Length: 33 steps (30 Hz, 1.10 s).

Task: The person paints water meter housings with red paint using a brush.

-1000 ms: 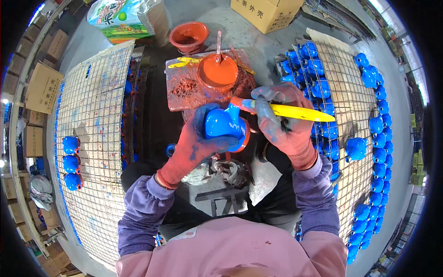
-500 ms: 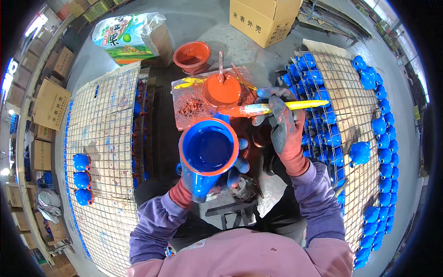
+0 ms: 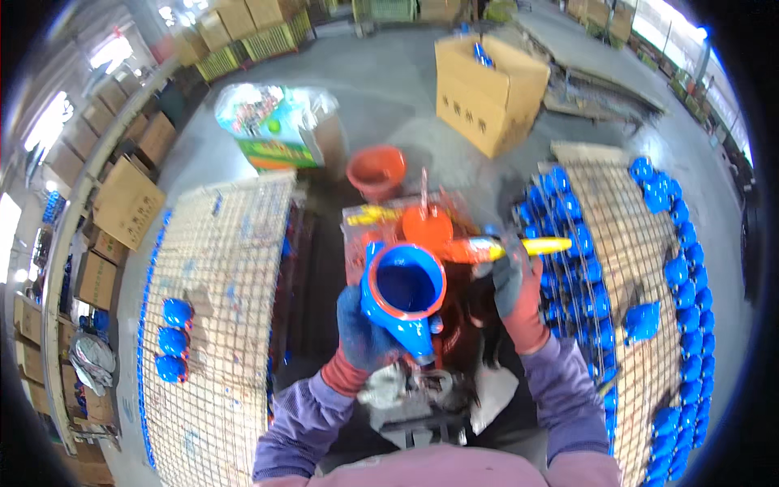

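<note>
My left hand, in a dark glove with a red cuff, is closed round the side of a blue pipe-fitting-like metal housing. Its round mouth faces up and has an orange-red rim; one threaded stub points toward me. In my gloved right hand is a paintbrush with a yellow handle, its orange-coated bristles pointing left, just beyond the housing's rim. Bristles and rim look close, but contact cannot be made out. Behind them a pot of orange paint, with a stick standing in it, rests on a paint-spattered board.
Wire-mesh racks stand at left and right; several blue housings sit on the right one, three blue housings on the left. Beyond are a red bucket, a printed bag and an open carton.
My view has tilted up, showing more floor and cartons. The housing has turned anticlockwise, its near stub swinging to the right. The brush stays in my right hand, a little farther right.
</note>
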Each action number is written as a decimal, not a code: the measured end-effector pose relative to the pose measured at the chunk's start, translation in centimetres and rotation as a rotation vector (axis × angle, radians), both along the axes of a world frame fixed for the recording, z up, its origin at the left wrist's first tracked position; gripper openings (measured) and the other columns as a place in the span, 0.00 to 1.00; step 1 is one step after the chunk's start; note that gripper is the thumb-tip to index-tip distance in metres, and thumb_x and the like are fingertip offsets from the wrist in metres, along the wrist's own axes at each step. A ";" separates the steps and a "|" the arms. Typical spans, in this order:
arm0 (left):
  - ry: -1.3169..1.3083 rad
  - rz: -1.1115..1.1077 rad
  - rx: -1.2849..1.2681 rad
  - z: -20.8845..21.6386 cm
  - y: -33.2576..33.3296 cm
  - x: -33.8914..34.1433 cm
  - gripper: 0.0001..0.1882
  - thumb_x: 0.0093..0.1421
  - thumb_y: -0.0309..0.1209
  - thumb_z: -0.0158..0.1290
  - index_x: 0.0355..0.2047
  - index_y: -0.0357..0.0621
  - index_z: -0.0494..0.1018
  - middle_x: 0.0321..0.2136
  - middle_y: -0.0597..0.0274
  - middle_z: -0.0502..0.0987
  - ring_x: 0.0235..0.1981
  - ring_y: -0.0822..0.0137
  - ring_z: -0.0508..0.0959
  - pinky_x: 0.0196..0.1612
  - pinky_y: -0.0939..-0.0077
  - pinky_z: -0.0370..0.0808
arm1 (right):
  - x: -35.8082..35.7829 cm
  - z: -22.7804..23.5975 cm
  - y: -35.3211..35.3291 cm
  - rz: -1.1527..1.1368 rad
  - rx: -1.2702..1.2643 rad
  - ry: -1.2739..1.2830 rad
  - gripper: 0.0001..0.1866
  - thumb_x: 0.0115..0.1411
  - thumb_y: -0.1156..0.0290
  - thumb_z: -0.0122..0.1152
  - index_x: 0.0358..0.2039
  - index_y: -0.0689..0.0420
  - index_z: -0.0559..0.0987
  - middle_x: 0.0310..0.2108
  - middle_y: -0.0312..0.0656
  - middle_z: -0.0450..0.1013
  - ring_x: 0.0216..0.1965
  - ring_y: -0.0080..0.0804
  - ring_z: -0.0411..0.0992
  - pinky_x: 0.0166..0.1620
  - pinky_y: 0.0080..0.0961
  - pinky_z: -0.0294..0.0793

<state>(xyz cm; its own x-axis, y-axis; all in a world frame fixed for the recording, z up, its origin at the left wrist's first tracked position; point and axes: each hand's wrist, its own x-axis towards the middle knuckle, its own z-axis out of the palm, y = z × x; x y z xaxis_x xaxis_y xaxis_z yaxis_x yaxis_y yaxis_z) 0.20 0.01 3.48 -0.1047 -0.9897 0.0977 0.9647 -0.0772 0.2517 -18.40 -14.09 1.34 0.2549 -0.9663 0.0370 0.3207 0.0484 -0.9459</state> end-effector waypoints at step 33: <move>-2.226 0.429 -0.337 -3.2 1.9 -2.0 0.44 0.37 0.37 0.71 0.57 0.44 0.66 0.51 0.47 0.70 0.51 0.44 0.73 0.51 0.53 0.73 | 0.5 1.6 -1.2 0.210 -0.594 1.014 0.22 0.61 0.54 0.62 0.27 0.65 0.81 0.17 0.49 0.73 0.19 0.35 0.73 0.25 0.32 0.70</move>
